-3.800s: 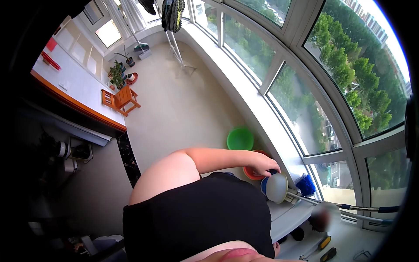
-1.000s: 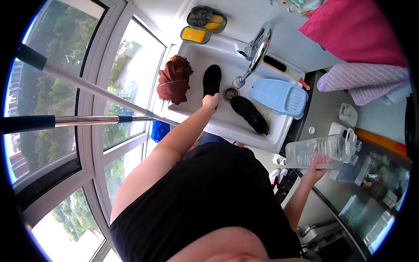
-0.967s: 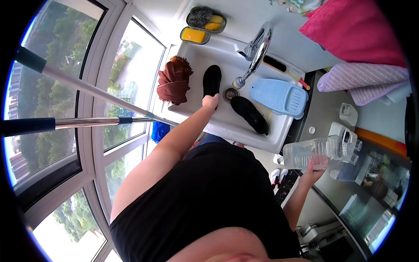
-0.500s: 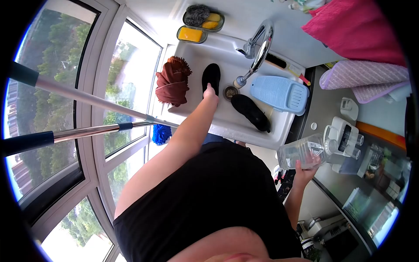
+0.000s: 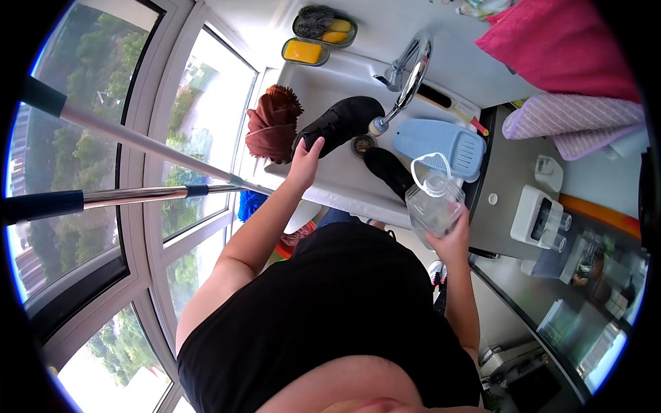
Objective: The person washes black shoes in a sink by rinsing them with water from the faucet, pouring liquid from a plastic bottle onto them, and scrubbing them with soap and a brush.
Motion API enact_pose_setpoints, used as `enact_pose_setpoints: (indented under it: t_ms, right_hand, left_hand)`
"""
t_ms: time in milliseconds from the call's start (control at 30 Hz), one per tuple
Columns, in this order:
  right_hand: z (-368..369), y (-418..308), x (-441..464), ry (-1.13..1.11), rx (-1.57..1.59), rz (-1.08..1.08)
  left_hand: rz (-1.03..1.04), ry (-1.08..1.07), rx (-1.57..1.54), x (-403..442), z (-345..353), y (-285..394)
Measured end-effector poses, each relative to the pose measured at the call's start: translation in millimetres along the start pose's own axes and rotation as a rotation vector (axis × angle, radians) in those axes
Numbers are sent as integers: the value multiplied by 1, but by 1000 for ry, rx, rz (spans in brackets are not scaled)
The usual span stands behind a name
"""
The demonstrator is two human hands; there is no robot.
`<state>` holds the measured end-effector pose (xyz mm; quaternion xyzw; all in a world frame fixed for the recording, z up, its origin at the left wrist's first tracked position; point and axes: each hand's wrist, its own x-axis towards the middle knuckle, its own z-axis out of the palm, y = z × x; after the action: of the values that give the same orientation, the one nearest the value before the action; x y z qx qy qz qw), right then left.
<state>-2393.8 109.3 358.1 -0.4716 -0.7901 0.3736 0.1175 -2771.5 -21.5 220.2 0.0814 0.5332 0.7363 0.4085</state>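
Observation:
My left hand (image 5: 306,160) is closed on the heel end of a black shoe (image 5: 341,124), held over the white sink (image 5: 354,196) with its toe close to the faucet. A second black shoe (image 5: 387,169) lies in the sink, right of the drain (image 5: 362,144). My right hand (image 5: 452,235) grips a clear plastic jug (image 5: 434,212) with a white handle, at the sink's front right corner. The jug hides part of the second shoe. A brown cloth (image 5: 270,131) hangs over the sink's left edge.
A chrome faucet (image 5: 418,69) rises at the back. A blue washboard (image 5: 441,148) lies at the sink's right, beside a brush (image 5: 434,95). Two long poles (image 5: 138,141) cross at the left. Soap dishes (image 5: 305,52) stand behind. A white dispenser (image 5: 531,215) stands at the right.
My left hand has lifted the black shoe from the sink floor and turned it. My right hand has brought the jug leftward to the sink's front right corner, its handle now upward in view.

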Motion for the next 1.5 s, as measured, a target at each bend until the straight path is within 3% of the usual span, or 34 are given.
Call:
enact_pose_setpoints:
  t_ms: [167,333,500,1500]
  right_hand:
    - [33,-27,33,-112,-100,-70]
    - [71,-44,56,-233,-187,-103]
    - [99,-56,70,-313,-260,-132]
    - [84,-107,85,-378,-473,39]
  left_hand:
    - [3,106,159,-25,-10,21]
    - [-49,157,-116,-42,-14,32]
    - [-84,152,-102,-57,-13,39]
    - [-66,-54,-20,-66,-16,40]
